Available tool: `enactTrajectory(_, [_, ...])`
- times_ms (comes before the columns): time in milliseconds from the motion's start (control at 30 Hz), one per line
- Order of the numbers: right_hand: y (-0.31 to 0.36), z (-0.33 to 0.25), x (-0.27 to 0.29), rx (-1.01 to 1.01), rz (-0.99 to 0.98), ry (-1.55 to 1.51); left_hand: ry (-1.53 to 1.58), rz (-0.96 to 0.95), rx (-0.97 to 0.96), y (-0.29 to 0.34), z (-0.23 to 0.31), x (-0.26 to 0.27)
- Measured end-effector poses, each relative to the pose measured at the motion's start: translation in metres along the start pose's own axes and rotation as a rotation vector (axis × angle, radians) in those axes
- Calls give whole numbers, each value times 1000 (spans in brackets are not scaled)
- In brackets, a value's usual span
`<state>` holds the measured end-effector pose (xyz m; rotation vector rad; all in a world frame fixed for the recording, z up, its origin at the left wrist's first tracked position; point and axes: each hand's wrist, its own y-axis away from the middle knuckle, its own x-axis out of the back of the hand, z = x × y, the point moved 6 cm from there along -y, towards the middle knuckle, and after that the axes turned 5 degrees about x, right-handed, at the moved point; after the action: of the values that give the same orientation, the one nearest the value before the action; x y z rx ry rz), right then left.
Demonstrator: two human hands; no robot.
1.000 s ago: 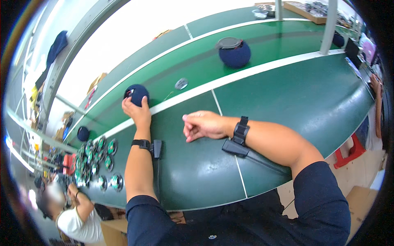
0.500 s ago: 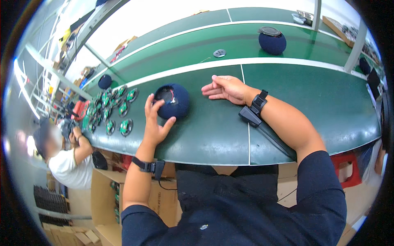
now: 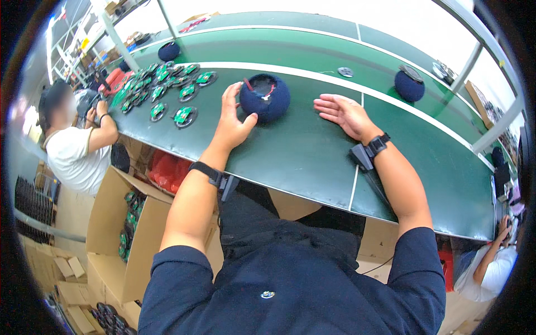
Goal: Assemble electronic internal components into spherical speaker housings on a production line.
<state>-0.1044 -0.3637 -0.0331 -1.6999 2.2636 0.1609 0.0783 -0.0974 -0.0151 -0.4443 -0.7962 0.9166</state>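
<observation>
A dark blue, fabric-covered ball-shaped housing [image 3: 273, 111] stands on the green bench, with a round opening at its top. Red and white wires [image 3: 269, 95] show in that opening. My left hand [image 3: 231, 123] is cupped loosely at the ball's left side, fingers apart, its thumb against the lower front. To the right of the ball, my right hand [image 3: 345, 115] hovers open with fingers extended, holding nothing and apart from the ball. Left of the ball lie several round black parts with green circuit boards [image 3: 184, 115].
At the far right stands another blue ball [image 3: 410, 86] with a dark disc on top; a grey disc [image 3: 345, 72] lies left of it. A further ball [image 3: 168, 51] sits far left. An open carton [image 3: 106, 223] holds circuit-board parts. Co-workers sit at both sides.
My view has shifted, moving the bench in the picture. My left fingers have moved from the opening's rim to the ball's side. A red wire now sticks up at the opening's left.
</observation>
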Motion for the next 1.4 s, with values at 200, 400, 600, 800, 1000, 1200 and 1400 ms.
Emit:
enactTrajectory(200, [7,-5,-2,-1,10,75,76,66,246,-2,-11,-2])
enactTrajectory(400, [1,-4,1,-52,59,27,199,-145,335,-4,-12,-13])
enactTrajectory(600, [-9,-8,5,-117,97,102,138,-277,205,-1,-7,-23])
enactTrajectory(800, [-25,-32,-16,-68,121,200,78,-333,212,-2,9,-20])
enactTrajectory(1000, [-35,-23,-35,-25,187,328,214,-313,269,4,-5,-22])
enactTrajectory(1200, [-27,-24,-24,76,124,637,188,-214,348,-3,-12,-18])
enactTrajectory(1400, [-16,-21,-52,-43,50,764,385,-372,278,6,-4,-21])
